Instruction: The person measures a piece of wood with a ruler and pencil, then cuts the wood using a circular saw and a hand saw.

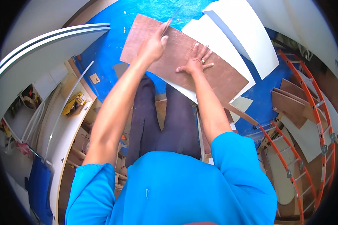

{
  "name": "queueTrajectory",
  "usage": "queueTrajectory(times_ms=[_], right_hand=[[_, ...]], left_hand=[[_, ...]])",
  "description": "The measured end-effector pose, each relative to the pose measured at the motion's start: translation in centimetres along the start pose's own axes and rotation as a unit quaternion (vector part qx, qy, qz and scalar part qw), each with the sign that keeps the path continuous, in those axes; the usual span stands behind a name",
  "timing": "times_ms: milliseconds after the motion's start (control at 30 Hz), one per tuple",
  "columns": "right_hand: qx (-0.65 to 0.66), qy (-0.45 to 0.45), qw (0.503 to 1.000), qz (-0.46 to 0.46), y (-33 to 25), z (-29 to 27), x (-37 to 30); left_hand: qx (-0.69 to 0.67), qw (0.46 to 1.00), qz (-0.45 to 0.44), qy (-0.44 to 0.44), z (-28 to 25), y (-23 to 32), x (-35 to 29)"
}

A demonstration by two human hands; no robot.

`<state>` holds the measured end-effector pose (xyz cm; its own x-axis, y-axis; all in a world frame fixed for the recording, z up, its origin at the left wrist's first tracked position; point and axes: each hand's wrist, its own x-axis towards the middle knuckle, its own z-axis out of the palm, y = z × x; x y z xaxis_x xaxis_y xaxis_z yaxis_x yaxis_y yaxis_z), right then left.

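Note:
A rectangular reddish-brown board lies in front of me, partly over white sheets. My left hand is closed at the board's far left part. A thin, narrow object sticks out past its fingers, too blurred to name. My right hand presses down on the middle of the board with its palm low and fingers spread, a ring on one finger. Under the board's right side, a white sheet shows, with a second white panel beyond it.
All this is on a blue surface. Orange ladder rails stand at the right, near stacked brown boards. On the left are a white panel edge, a shelf unit and a yellow tool.

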<state>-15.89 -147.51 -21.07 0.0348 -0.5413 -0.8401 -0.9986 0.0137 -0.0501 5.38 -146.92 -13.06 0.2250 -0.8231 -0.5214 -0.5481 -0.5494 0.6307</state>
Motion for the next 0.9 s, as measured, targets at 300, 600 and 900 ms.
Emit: queueTrajectory(times_ms=[300,600,900], right_hand=[[-0.013,-0.009,1.0,0.025,1.8,-0.8,1.2],[-0.042,0.0,0.999,0.018,0.6,-0.3,-0.2],[0.03,0.129,0.988,-0.083,-1.6,-0.3,0.1]], left_hand=[[-0.035,0.987,-0.135,-0.084,-13.0,9.6,-25.4],[0.017,0.985,-0.154,-0.074,1.6,0.7,-2.4],[-0.031,0.998,-0.047,0.015,0.2,1.2,-1.4]])
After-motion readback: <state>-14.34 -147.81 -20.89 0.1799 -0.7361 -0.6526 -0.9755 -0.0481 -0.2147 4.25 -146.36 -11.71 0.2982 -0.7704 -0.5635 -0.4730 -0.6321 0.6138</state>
